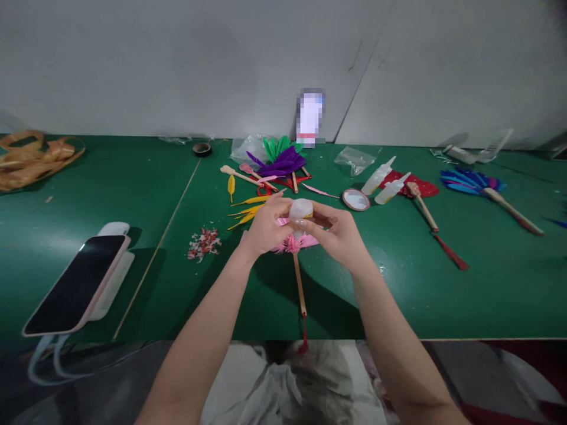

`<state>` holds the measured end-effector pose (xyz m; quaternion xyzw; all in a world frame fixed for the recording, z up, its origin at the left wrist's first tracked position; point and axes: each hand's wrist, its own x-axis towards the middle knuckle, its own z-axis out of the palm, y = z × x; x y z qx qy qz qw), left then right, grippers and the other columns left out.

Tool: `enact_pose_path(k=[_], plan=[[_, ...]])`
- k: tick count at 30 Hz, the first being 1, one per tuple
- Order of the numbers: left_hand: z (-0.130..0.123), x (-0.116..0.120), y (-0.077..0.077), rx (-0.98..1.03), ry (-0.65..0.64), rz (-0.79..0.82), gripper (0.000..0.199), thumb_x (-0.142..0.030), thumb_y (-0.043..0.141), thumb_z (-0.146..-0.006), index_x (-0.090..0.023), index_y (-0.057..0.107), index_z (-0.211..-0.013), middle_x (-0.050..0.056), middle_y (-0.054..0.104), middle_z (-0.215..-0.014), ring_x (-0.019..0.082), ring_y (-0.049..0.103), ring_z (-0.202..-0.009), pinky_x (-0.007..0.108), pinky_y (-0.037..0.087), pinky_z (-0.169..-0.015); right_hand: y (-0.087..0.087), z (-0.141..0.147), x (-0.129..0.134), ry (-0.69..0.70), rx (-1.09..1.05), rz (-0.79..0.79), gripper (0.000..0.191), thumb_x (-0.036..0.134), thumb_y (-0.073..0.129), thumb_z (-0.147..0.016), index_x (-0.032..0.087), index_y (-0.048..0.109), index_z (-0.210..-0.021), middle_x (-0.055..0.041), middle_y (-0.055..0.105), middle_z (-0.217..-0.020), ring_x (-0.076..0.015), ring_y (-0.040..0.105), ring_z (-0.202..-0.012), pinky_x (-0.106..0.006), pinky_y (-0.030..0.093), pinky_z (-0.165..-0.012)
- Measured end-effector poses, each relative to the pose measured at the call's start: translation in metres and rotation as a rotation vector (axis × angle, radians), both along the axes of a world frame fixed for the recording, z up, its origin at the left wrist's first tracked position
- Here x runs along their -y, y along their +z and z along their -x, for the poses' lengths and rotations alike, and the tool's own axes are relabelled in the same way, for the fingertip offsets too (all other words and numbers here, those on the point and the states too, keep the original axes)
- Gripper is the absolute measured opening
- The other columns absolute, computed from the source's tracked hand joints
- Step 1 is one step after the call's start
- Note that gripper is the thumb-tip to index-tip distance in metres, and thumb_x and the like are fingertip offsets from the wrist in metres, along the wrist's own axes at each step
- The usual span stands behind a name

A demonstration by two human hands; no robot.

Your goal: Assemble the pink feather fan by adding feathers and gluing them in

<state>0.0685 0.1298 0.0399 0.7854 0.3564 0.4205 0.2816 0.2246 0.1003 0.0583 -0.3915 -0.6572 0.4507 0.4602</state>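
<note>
Both hands are closed around a small translucent white squeeze bottle (pixel 301 208), its rounded base turned towards me. My left hand (pixel 272 223) grips it from the left and my right hand (pixel 334 231) from the right, thumb against its side. Fingers hide its other end. Just below lies a pink feather fan (pixel 293 243), partly covered by my hands. Its wooden handle (pixel 300 283) points towards me, and a dark red tassel (pixel 303 342) hangs over the table's front edge.
Yellow feathers (pixel 248 213), purple feathers (pixel 283 162) and small scraps (pixel 204 244) lie left and behind. Rightwards are two nozzle bottles (pixel 390 190), a tape roll (pixel 355 199), a red fan (pixel 423 186) and a blue fan (pixel 472 180). A phone (pixel 80 283) rests front left.
</note>
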Motion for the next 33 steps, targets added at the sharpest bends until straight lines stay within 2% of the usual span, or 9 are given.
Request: enact_pose_path(k=[9,14,18,23,28,30,33], plan=[[0.000,-0.001,-0.004,0.034,-0.032,0.008,0.031,-0.048,0.057,-0.080,-0.019,0.067,-0.083,0.004,0.068,-0.091,0.021,0.060,-0.090,0.041,0.039,-0.096,-0.004,-0.002,-0.002,0.004,0.025,-0.015,0.035,0.038,0.064,-0.080,0.017,0.066,-0.108,-0.0051,0.068,-0.096,-0.0219,0.063,-0.089,-0.034,0.051,-0.078],[-0.003,0.000,-0.005,0.102,0.002,0.176,0.036,-0.048,0.060,-0.078,-0.016,0.066,-0.093,0.009,0.066,-0.097,0.022,0.060,-0.091,0.037,0.045,-0.085,-0.014,-0.007,-0.010,0.081,0.011,-0.013,0.044,0.044,0.060,-0.082,0.020,0.059,-0.118,-0.0059,0.066,-0.105,-0.0217,0.061,-0.093,-0.035,0.051,-0.082],[-0.002,-0.001,-0.004,0.141,0.003,0.265,0.039,-0.046,0.065,-0.074,-0.015,0.065,-0.098,0.012,0.063,-0.108,0.024,0.058,-0.100,0.037,0.044,-0.087,-0.020,-0.009,-0.015,0.117,-0.060,-0.003,0.050,0.047,0.064,-0.078,0.023,0.056,-0.121,-0.0059,0.062,-0.115,-0.0223,0.058,-0.104,-0.038,0.047,-0.092],[-0.001,-0.001,0.001,0.054,0.026,0.220,0.033,-0.043,0.067,-0.073,-0.016,0.066,-0.093,0.008,0.064,-0.106,0.022,0.056,-0.102,0.036,0.040,-0.092,-0.021,-0.012,-0.014,0.135,-0.048,0.009,0.052,0.044,0.070,-0.074,0.024,0.057,-0.120,-0.0070,0.055,-0.127,-0.0243,0.051,-0.116,-0.040,0.043,-0.099],[0.000,-0.001,0.001,0.052,0.032,0.265,0.033,-0.043,0.068,-0.072,-0.016,0.065,-0.090,0.005,0.063,-0.095,0.020,0.058,-0.094,0.034,0.043,-0.088,-0.022,-0.013,-0.012,0.160,-0.107,0.138,0.058,0.037,0.074,-0.071,0.026,0.054,-0.124,-0.0054,0.063,-0.113,-0.0234,0.063,-0.097,-0.038,0.054,-0.081],[0.001,-0.001,0.001,0.083,0.000,0.311,0.035,-0.043,0.069,-0.071,-0.017,0.064,-0.094,0.005,0.062,-0.099,0.020,0.058,-0.095,0.033,0.043,-0.088,-0.023,-0.013,-0.012,0.168,-0.145,0.155,0.058,0.036,0.075,-0.070,0.027,0.054,-0.123,-0.0035,0.066,-0.105,-0.0217,0.064,-0.090,-0.036,0.056,-0.076],[0.005,0.000,0.001,0.130,-0.043,0.371,0.037,-0.042,0.070,-0.071,-0.019,0.064,-0.100,0.006,0.059,-0.109,0.020,0.056,-0.100,0.034,0.042,-0.090,-0.024,-0.013,-0.012,0.183,-0.186,0.148,0.056,0.036,0.076,-0.068,0.027,0.056,-0.120,-0.0023,0.066,-0.105,-0.0200,0.064,-0.086,-0.035,0.056,-0.074]])
